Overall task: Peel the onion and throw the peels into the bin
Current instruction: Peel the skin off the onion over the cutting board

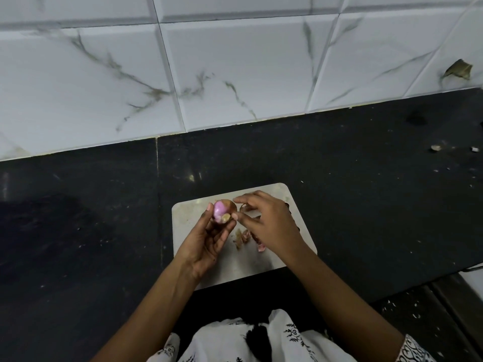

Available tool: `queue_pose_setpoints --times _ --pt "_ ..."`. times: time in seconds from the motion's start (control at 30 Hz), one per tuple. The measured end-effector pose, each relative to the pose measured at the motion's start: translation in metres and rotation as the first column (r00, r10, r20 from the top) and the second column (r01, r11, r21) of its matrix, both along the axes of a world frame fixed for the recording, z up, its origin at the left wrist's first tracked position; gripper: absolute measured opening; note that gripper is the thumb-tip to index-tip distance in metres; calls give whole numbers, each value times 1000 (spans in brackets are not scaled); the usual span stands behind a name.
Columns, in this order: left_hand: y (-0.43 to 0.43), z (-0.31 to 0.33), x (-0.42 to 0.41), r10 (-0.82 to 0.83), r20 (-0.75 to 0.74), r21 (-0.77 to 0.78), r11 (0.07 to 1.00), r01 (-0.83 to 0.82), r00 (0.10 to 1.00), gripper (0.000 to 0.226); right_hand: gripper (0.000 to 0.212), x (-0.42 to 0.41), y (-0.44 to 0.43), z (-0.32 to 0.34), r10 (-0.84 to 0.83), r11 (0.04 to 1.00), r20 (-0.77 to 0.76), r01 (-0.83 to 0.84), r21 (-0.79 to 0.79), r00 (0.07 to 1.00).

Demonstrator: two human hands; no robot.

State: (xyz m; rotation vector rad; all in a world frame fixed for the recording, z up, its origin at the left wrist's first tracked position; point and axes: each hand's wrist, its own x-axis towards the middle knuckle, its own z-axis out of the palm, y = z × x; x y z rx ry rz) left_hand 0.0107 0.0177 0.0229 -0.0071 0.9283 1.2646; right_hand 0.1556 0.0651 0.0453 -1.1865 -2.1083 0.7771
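Note:
A small pink onion [221, 210], partly peeled with brown skin still on its right side, is held above a pale cutting board [188, 226]. My left hand [209, 244] grips it from below with thumb and fingers curled round it. My right hand [266, 223] is beside the onion on the right, its fingertips pinching the brown skin at the onion's edge. Loose peels [244, 237], brown and pink, lie on the board under my hands. No bin is in view.
The board lies on a dark stone counter [78, 218] against a white marbled tile wall [235, 69]. Small scraps [436, 148] lie at the far right of the counter. A chipped spot [458, 69] marks the wall at right.

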Motion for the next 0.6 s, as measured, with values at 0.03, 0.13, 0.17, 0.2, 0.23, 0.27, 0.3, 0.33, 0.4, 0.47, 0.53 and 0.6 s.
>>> queue_pose_setpoints --times 0.03,0.13,0.17,0.2,0.23,0.27,0.3,0.33,0.4,0.47,0.53,0.6 --pt "0 1 1 -4 -15 12 1000 4 1000 51 32 -2 -1 2 15 1000 -11 -14 22 1000" --pt "0 2 3 -16 -51 18 1000 17 999 46 32 -7 -1 4 9 995 38 -13 101 999" --pt "0 2 3 -18 -61 13 1000 18 998 45 31 -7 0 4 1 993 58 -8 119 998" --pt "0 2 3 -16 -70 9 1000 17 997 43 30 -8 1 5 0 991 72 -10 131 997" --pt "0 3 4 -14 -77 5 1000 14 997 41 29 -8 2 5 5 990 82 -16 141 997" --pt "0 3 4 -8 -81 1 1000 8 997 40 28 -8 3 5 11 989 92 -24 149 996" --pt "0 3 3 -2 -83 -4 1000 2 997 39 27 -9 3 6 16 988 102 -31 149 995" --pt "0 3 3 1 -86 -9 1000 -2 996 37 27 -9 4 8 20 989 114 -36 143 993" --pt "-1 3 3 4 -102 -18 1000 -6 995 31 27 -11 4 10 28 989 142 -49 141 989" --pt "-1 3 3 4 -118 -21 1000 -7 993 29 26 -12 5 12 30 988 172 -56 145 985" --pt "-1 4 3 6 -127 -17 1000 -8 992 29 23 -13 5 11 28 986 177 -57 159 984" --pt "-1 5 4 4 -134 -9 1000 -5 991 30 18 -14 4 10 13 978 173 -49 204 985"
